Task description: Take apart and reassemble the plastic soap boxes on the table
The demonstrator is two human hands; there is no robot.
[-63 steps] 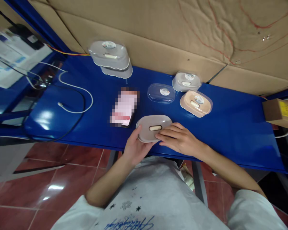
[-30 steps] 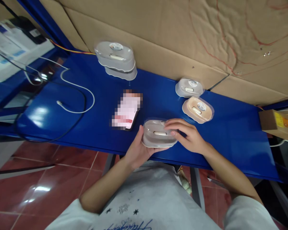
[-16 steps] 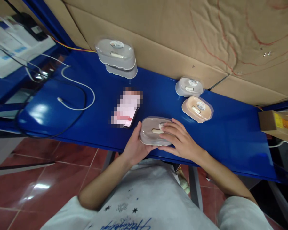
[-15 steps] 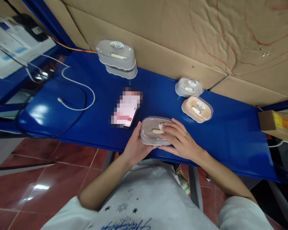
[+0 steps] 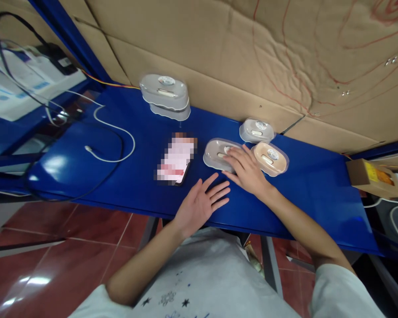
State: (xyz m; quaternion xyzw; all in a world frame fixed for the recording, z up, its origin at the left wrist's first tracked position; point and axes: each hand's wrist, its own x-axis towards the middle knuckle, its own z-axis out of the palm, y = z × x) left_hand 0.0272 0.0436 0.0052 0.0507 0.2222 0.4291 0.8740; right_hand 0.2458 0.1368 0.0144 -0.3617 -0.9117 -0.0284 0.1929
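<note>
My right hand point(image 5: 247, 171) grips a grey oval plastic box point(image 5: 215, 154) with a clear lid, fingers over its right end and thumb at the near side. A cream handle and a round sticker show on the lid, partly under the fingers. My left hand point(image 5: 199, 205) is empty, palm up with fingers spread, nearer the table's front edge and apart from the box. Just right of my right fingers stands a peach box point(image 5: 278, 164) of the same kind. Behind it is a smaller-looking grey box point(image 5: 256, 131).
Two stacked grey boxes point(image 5: 162, 95) stand at the back left by the cardboard wall point(image 5: 192, 57). A phone point(image 5: 176, 159), its screen blurred, lies left of the held box. White cable point(image 5: 132, 141) curls across the blue table point(image 5: 142, 190). An open carton point(image 5: 371, 179) is at the right.
The grey box has moved away from my body, toward the peach box, with my right hand on it. My left hand has let go of it and opened. The view has shifted slightly.
</note>
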